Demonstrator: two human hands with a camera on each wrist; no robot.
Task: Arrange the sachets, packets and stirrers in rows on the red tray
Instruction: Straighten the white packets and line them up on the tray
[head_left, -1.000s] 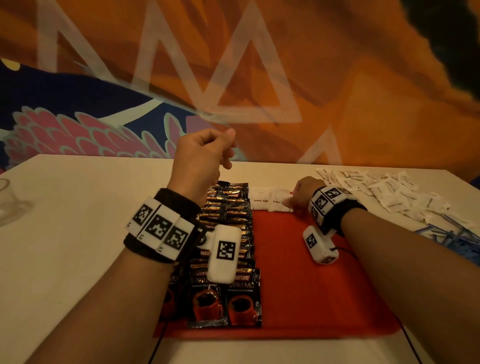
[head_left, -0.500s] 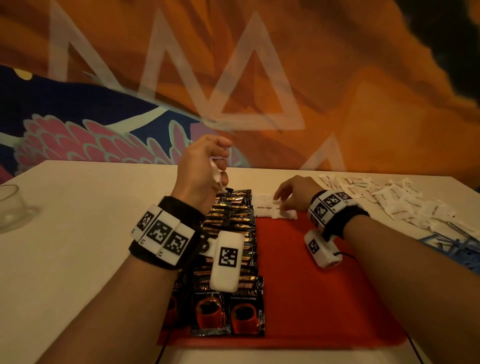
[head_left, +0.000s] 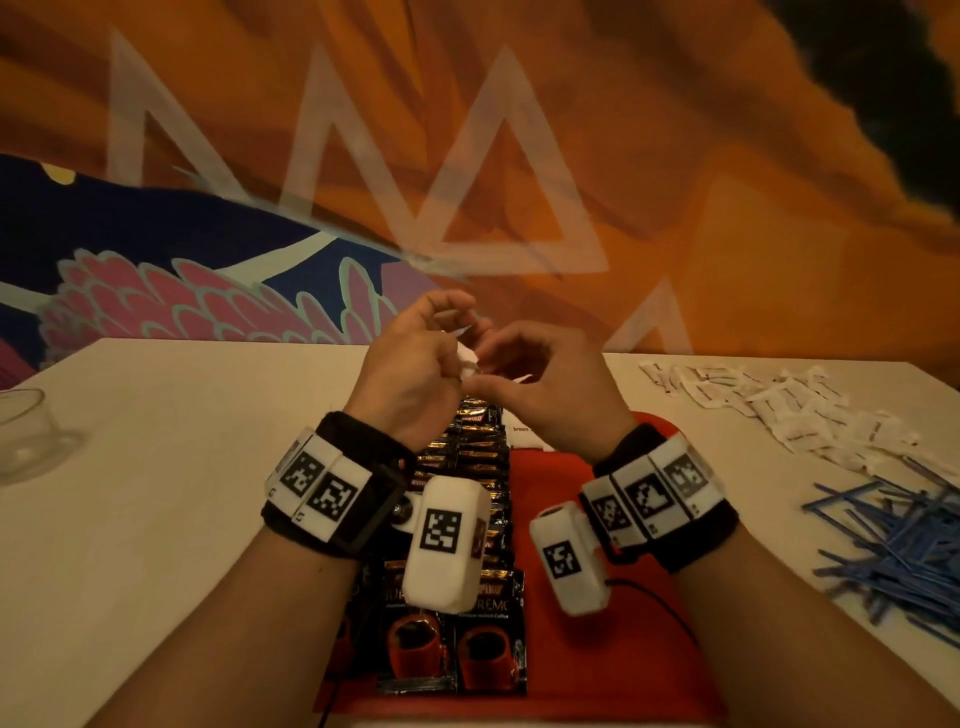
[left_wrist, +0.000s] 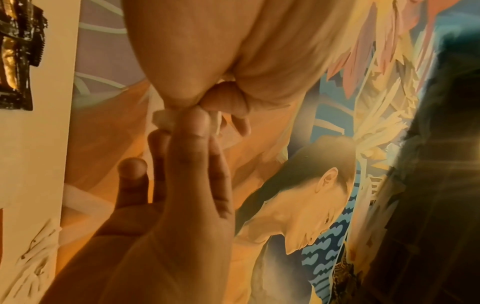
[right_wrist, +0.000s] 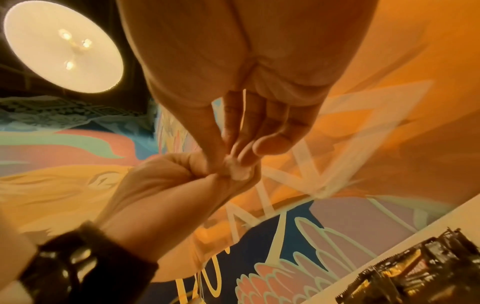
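We pinch a small bunch of white sachets (head_left: 466, 358) between our left hand (head_left: 410, 374) and right hand (head_left: 545, 384), mid-frame above the red tray (head_left: 597, 649); judging by the loose shared pinch, one may slip and scatter the coffee packets (head_left: 467, 457) below

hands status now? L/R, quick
Left hand: pinching white sachets.
Right hand: fingertips pinching the same white sachets, raised above the red tray.
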